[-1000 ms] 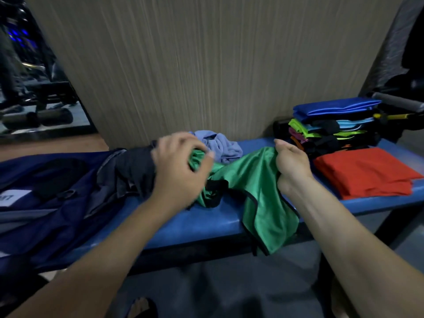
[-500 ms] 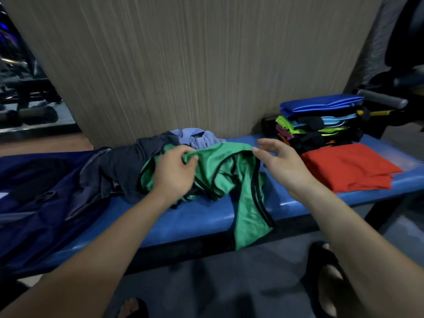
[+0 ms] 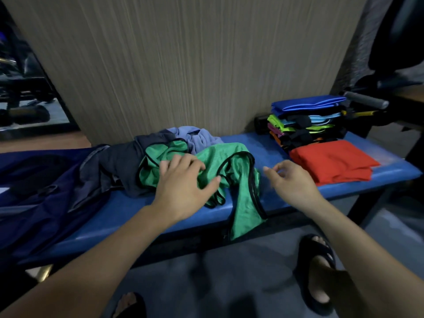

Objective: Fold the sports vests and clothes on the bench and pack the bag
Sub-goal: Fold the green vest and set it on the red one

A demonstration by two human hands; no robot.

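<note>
Head view: left hand presses flat on the crumpled green mesh vest, unfolded; right hand hovers empty, fingers loosely curled. Right of it, a folded stack waits; navy fabric bag left, unpacked.

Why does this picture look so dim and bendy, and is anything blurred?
Head view: dim indoor light, dark corners; the wide lens bows the bench and wall. The right hand is smeared by motion; the left hand on the green vest looks sharper.
</note>
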